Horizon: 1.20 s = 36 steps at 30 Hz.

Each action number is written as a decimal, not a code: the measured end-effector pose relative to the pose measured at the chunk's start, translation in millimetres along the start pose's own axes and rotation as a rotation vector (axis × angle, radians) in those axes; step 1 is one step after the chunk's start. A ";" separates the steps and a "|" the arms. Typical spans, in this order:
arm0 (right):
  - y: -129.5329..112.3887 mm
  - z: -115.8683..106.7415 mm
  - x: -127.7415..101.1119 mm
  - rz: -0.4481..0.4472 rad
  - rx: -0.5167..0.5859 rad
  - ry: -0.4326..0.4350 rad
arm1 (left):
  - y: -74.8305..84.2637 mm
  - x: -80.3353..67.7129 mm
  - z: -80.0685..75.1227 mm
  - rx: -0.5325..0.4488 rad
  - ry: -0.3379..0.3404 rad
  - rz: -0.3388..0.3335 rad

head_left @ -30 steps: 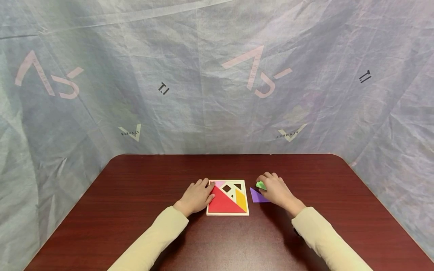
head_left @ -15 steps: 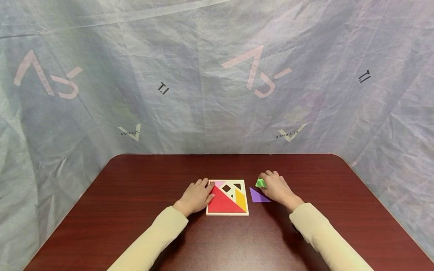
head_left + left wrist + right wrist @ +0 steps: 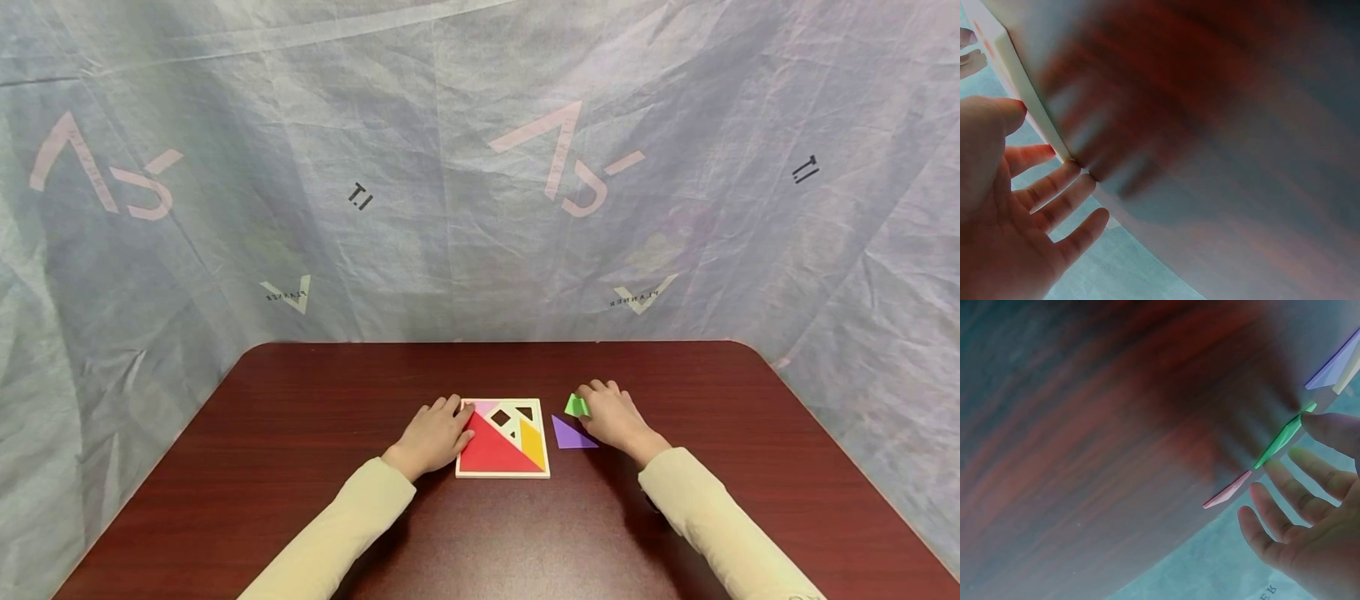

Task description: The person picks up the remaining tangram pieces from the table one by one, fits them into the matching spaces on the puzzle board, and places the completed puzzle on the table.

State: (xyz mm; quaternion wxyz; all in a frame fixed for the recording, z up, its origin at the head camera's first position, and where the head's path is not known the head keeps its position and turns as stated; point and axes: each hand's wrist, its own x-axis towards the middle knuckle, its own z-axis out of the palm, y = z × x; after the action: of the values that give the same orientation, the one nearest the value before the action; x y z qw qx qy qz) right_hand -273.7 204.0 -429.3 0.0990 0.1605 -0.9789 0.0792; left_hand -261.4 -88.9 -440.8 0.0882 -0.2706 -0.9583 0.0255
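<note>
My left hand (image 3: 431,437) rests at the left edge of a square tangram board (image 3: 502,475), its fingers fairly straight and the tips touching the edge in the left wrist view. The board holds a large red triangle (image 3: 491,450), a yellow parallelogram (image 3: 533,443) and a pale pink piece (image 3: 485,407); dark openings show at its upper right. To the right, my right hand (image 3: 615,417) pinches a green tangram piece (image 3: 576,406), low over the table, between thumb and fingertips; the hand covers part of it. A purple triangle (image 3: 573,435) lies just below.
In the right wrist view a small pink piece (image 3: 1227,490) lies beside the green one, hidden by the hand in the head view. All this stands on a dark red wooden table (image 3: 360,379). Printed grey cloth (image 3: 450,250) hangs behind and at both sides.
My right hand has drawn slightly up, uncovering more of the green piece, which has turned a little, and of the purple triangle. My left hand and the board have stayed put.
</note>
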 end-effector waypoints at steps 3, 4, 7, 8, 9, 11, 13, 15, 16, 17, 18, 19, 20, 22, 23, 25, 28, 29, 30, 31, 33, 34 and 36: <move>0.9 0.3 -0.4 0.002 0.005 0.000 | 0.2 -0.2 -0.9 -0.001 0.000 0.001; 1.0 0.3 -0.4 0.002 0.006 0.001 | 0.2 -0.3 -1.3 -0.002 -0.001 0.001; 0.9 0.5 -0.6 0.002 0.007 0.001 | 0.2 -0.2 -1.2 0.001 0.002 0.002; 0.8 0.6 -0.6 0.001 0.007 0.001 | 0.2 -0.2 -1.1 0.002 0.004 0.001; 0.7 0.8 -0.7 0.001 0.007 0.003 | 0.1 -0.2 -0.8 0.002 0.003 0.001; 0.6 1.2 -0.9 0.001 0.005 0.005 | 0.1 -0.3 -0.5 0.000 0.004 0.003; 0.5 1.5 -0.9 0.000 0.003 0.008 | 0.1 -0.5 0.1 -0.001 0.006 0.006; 0.5 1.5 -1.0 -0.002 0.001 0.010 | 0.1 -0.6 0.3 -0.003 0.004 0.007; 0.5 1.4 -1.0 -0.004 0.003 0.011 | -0.1 -0.5 0.5 -0.003 0.005 0.008; 0.7 1.4 -0.8 -0.005 0.005 0.012 | -0.1 -0.6 0.5 -0.003 0.006 0.008; 1.0 1.3 -0.8 -0.010 0.007 0.011 | -0.2 -0.5 0.3 -0.002 0.005 0.008; 1.3 1.4 -0.6 -0.013 0.008 0.010 | -0.3 -0.5 0.2 -0.002 0.003 0.008; 1.6 1.3 -0.6 -0.017 0.009 0.009 | -0.4 -0.4 -0.1 -0.003 0.001 0.006; 2.7 1.7 -0.6 -0.023 0.009 0.005 | -0.6 -0.5 -0.4 -0.004 0.002 0.007; 3.1 1.8 -0.7 -0.026 0.008 0.003 | -0.5 -0.5 -0.5 -0.004 0.004 0.007; 3.8 2.0 -1.1 -0.027 0.010 -0.001 | -0.5 -0.6 -0.8 -0.004 0.001 0.006; 4.5 1.3 -1.9 -0.024 0.021 -0.001 | -0.2 -0.8 -1.4 -0.006 0.001 0.003; 4.8 0.9 -2.1 -0.020 0.025 -0.002 | -0.2 -0.8 -1.3 -0.006 -0.002 0.002; 5.2 0.6 -2.3 -0.015 0.029 -0.003 | -0.1 -1.0 -1.4 -0.007 -0.005 0.001; 5.4 0.1 -2.5 -0.011 0.031 -0.004 | 0.0 -1.0 -1.5 -0.007 -0.005 0.001; 5.8 -0.8 -2.7 -0.005 0.032 -0.006 | 0.0 -1.0 -1.4 -0.006 -0.003 0.002; 5.9 -1.3 -2.7 -0.001 0.031 -0.008 | 0.0 -0.9 -1.4 -0.004 -0.001 0.003; 5.7 -2.3 -2.6 0.004 0.031 -0.013 | -0.2 -0.8 -1.1 -0.001 -0.002 0.003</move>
State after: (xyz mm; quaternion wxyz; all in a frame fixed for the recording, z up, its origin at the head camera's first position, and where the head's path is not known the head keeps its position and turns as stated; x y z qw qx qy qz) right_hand -272.8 210.6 -428.3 0.0900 0.1607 -0.9784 0.0935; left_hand -260.6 -89.5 -439.8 0.0873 -0.2719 -0.9580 0.0255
